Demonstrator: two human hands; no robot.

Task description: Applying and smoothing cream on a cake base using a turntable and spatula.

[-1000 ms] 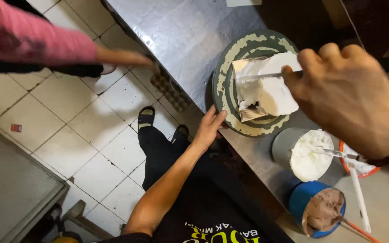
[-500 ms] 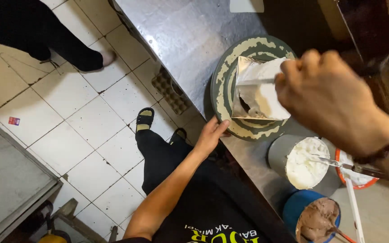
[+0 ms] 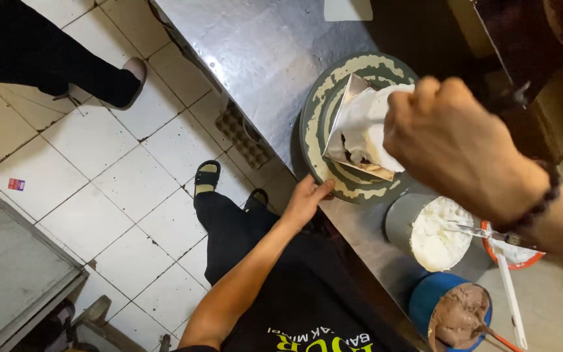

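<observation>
The right hand (image 3: 457, 146), fingers clamped on a tool, smooths the white cake (image 3: 366, 127); the left hand (image 3: 306, 199), fingers together, should turn the turntable (image 3: 324, 114) steadily.

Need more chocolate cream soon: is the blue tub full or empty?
Nearly full: brown cream fills the blue tub almost to its rim, a utensil standing in it.

1. The person wore a black T-shirt (image 3: 294, 306) with short sleeves and yellow-green lettering across the chest.
2. Black trousers (image 3: 229, 228) covered the legs.
3. Black open-toed sandals (image 3: 207, 177) were on the feet.
4. A dark beaded bracelet (image 3: 542, 202) circled the wrist of the right hand (image 3: 457, 146).
5. The left hand (image 3: 304, 202) and forearm were bare, with no ring or watch visible.
</observation>
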